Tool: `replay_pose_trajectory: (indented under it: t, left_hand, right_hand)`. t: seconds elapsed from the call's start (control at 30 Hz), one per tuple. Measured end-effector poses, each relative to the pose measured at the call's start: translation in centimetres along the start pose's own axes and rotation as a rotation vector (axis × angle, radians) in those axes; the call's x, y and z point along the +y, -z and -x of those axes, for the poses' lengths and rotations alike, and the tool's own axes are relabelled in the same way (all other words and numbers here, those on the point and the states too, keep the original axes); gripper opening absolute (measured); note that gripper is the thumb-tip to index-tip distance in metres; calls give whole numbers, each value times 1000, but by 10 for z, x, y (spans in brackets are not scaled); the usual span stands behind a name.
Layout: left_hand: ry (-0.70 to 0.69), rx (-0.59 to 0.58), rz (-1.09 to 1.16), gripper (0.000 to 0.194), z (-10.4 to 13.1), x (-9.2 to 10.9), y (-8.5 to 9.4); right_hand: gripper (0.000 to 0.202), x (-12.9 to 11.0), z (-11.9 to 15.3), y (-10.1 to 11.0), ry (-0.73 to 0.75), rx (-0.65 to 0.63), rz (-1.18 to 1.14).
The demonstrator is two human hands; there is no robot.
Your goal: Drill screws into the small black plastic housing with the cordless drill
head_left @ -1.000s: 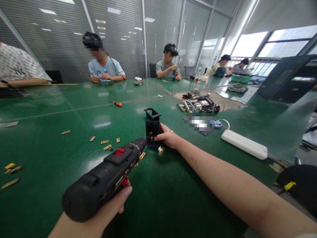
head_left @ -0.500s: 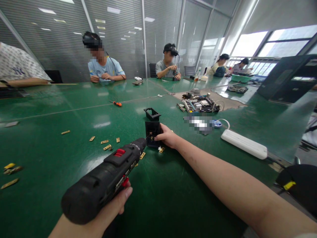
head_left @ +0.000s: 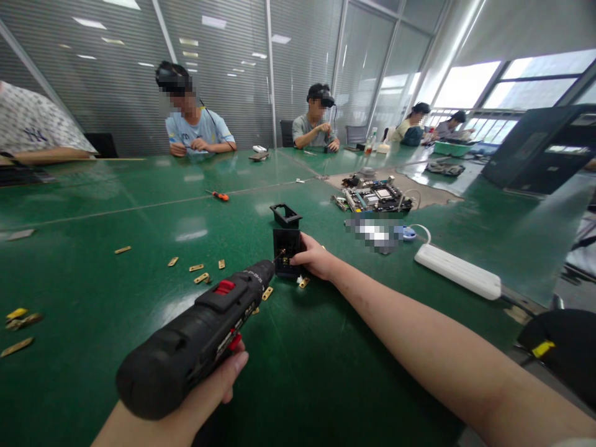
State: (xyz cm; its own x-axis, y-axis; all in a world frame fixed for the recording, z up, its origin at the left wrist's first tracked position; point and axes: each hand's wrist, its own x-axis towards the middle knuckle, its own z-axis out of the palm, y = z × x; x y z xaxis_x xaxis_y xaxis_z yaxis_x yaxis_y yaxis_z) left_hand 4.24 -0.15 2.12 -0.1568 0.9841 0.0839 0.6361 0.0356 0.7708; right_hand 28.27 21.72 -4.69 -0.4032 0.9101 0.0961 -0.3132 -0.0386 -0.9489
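A black power drill (head_left: pixel 200 335) with red switches fills the lower left of the head view, and my left hand (head_left: pixel 223 379) is wrapped round its handle. The drill's tip points at a small black housing (head_left: pixel 287 239) standing upright on the green table (head_left: pixel 288 385). Brass-coloured parts show inside the housing. My right hand (head_left: pixel 316 256) grips the housing by its right side, thumb at the front. Whether the bit touches a screw is too small to tell. Just behind stands a black open frame (head_left: pixel 285 215). A small brass plate (head_left: pixel 304 283) lies below my right hand.
Several brass plates (head_left: pixel 196 267) are scattered to the left. An orange screwdriver (head_left: pixel 220 196) lies farther back. To the right are a circuit board (head_left: pixel 379 196), a white power strip (head_left: pixel 457 271) and a large dark case (head_left: pixel 535 149). People sit across the table.
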Motion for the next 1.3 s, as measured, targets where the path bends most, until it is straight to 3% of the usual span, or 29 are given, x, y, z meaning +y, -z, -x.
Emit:
replay_pose_trajectory:
  t: [0.27, 0.5, 0.9, 1.3]
  left_hand:
    - [5, 8, 50, 14, 3, 6, 0]
    - [40, 126, 152, 21, 12, 17, -3]
    - [49, 70, 125, 17, 11, 18, 2]
    - [19, 98, 160, 11, 11, 27, 1]
  right_hand:
    - [66, 1, -2, 1, 9, 1, 12]
    - [67, 4, -3, 2, 15, -4, 32]
    - [69, 1, -2, 1, 9, -21, 8]
    - [69, 3, -3, 1, 15, -27, 4]
